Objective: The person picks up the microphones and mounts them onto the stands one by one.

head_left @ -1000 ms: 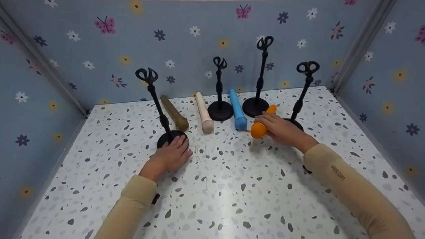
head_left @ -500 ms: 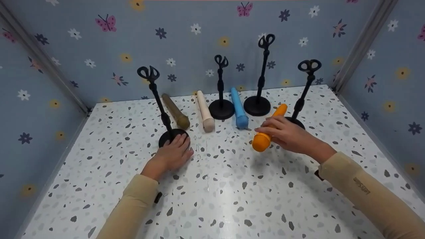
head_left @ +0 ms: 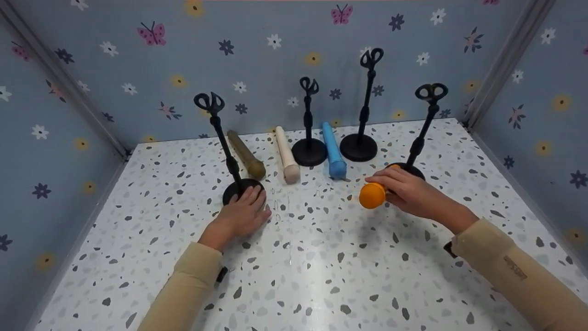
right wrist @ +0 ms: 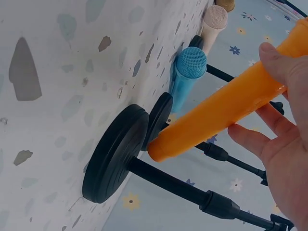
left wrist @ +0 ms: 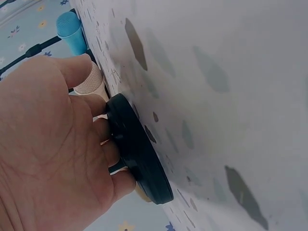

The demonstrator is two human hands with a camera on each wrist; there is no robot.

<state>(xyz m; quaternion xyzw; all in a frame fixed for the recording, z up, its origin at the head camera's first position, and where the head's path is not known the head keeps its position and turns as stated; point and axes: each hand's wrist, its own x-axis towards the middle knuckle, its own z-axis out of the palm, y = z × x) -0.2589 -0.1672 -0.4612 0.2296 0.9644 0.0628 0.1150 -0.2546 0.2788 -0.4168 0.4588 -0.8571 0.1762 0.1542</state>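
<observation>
My left hand (head_left: 241, 216) rests on the round base of the leftmost black microphone stand (head_left: 223, 147), fingers laid over its top. In the left wrist view the fingertips touch the black base (left wrist: 137, 149) while the thumb stays off it. My right hand (head_left: 415, 197) holds an orange microphone (head_left: 372, 196) above the table, its round head pointing toward me. The right wrist view shows thumb and fingers pinching the orange microphone (right wrist: 216, 115), with its tail end near the base of the rightmost stand (right wrist: 115, 154). That stand's clip (head_left: 431, 93) holds nothing.
A brown microphone (head_left: 246, 155), a cream microphone (head_left: 287, 156) and a blue microphone (head_left: 334, 151) lie along the back of the speckled table (head_left: 312, 276). A short stand (head_left: 308, 124) and a tall stand (head_left: 365, 110) stand upright among them, before the patterned wall (head_left: 275, 69).
My right hand has drawn the orange microphone right and toward me, away from the blue one, and its tail has swung toward the rightmost stand. My left hand stays on the stand base.
</observation>
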